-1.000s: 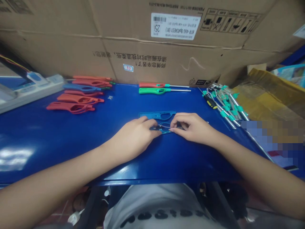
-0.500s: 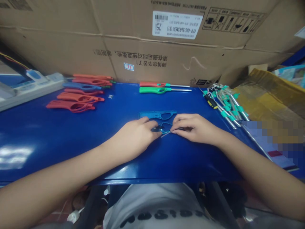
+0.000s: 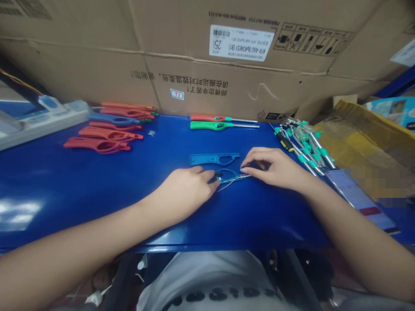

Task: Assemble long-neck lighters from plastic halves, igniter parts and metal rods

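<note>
Lower blue shell mid-frame on counter, between two hands; long axis runs left to right, roughly parallel to upper blue shell lying just above it; left hand nearer, fingers curled, pinching shell's left end; right hand by its right end, thumb and forefinger close together, cannot tell if pinching anything; from those fingertips, shell stretches leftward, slightly lower in frame; thin wire trails below.

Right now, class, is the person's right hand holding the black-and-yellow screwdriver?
No: the screwdriver lies beside the metal tubes, apart from the right hand.
</note>
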`<act>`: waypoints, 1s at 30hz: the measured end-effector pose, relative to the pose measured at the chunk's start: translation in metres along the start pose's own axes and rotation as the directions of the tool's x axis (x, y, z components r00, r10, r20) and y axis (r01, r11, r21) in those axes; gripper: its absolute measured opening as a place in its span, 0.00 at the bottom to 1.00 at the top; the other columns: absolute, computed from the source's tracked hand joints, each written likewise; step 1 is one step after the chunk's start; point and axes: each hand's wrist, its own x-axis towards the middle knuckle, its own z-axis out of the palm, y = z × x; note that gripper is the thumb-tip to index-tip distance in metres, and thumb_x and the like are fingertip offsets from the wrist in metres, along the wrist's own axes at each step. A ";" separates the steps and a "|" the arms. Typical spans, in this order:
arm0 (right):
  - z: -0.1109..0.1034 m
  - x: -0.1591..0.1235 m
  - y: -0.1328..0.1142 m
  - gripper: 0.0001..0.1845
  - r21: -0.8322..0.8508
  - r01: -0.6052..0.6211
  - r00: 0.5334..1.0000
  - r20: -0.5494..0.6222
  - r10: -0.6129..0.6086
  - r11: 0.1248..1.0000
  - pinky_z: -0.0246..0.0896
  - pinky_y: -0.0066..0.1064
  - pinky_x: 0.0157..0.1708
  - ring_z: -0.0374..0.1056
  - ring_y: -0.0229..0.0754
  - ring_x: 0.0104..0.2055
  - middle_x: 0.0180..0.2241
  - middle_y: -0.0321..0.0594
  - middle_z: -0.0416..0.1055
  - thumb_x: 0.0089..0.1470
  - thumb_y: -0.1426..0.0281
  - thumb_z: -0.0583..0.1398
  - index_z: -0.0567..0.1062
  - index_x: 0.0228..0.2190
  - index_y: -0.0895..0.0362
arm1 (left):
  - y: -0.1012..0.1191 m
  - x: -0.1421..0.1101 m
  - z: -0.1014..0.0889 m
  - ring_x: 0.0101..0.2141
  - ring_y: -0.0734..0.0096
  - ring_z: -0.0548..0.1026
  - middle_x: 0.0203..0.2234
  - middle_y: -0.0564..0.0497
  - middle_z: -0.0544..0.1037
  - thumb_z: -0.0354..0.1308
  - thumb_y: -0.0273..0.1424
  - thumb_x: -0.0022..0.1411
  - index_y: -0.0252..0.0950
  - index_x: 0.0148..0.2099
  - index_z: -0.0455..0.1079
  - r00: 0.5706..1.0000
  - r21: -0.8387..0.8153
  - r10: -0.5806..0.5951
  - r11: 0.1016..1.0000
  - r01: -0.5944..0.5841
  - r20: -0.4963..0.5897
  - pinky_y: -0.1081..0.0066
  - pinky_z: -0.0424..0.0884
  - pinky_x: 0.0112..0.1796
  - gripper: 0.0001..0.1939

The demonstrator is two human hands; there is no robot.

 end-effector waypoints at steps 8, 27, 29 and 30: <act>0.007 0.005 0.006 0.12 0.112 -0.233 0.964 0.153 0.215 0.966 0.58 0.29 0.30 0.63 0.37 0.28 0.26 0.37 0.73 0.52 0.61 0.66 0.79 0.27 0.57 | -0.001 0.001 0.002 0.41 0.60 0.80 0.46 0.42 0.81 0.54 0.22 0.67 0.36 0.50 0.76 1.000 -0.034 0.026 0.999 -0.026 -0.018 0.65 0.75 0.40 0.13; 0.006 -0.002 0.003 0.08 -0.010 0.190 0.971 0.152 -0.186 0.982 0.64 0.32 0.43 0.70 0.41 0.41 0.40 0.42 0.73 0.63 0.73 0.57 0.77 0.37 0.56 | -0.004 0.001 0.005 0.38 0.65 0.81 0.42 0.43 0.83 0.55 0.25 0.68 0.37 0.51 0.77 0.992 -0.037 0.016 0.999 -0.021 -0.122 0.71 0.75 0.39 0.13; 0.005 -0.003 0.003 0.09 -0.030 0.209 0.965 0.166 -0.201 0.977 0.64 0.32 0.43 0.70 0.41 0.42 0.41 0.42 0.73 0.64 0.72 0.57 0.78 0.38 0.56 | -0.004 0.000 0.006 0.38 0.65 0.81 0.43 0.44 0.83 0.55 0.24 0.68 0.37 0.51 0.77 0.992 -0.033 0.018 0.999 -0.022 -0.126 0.70 0.75 0.39 0.13; 0.004 -0.003 0.002 0.09 -0.042 0.217 0.962 0.176 -0.207 0.975 0.64 0.32 0.43 0.70 0.41 0.42 0.42 0.42 0.73 0.65 0.72 0.56 0.78 0.38 0.55 | -0.004 0.001 0.006 0.38 0.65 0.82 0.44 0.44 0.82 0.55 0.24 0.68 0.37 0.51 0.77 0.992 -0.028 0.021 0.999 -0.025 -0.126 0.70 0.76 0.39 0.13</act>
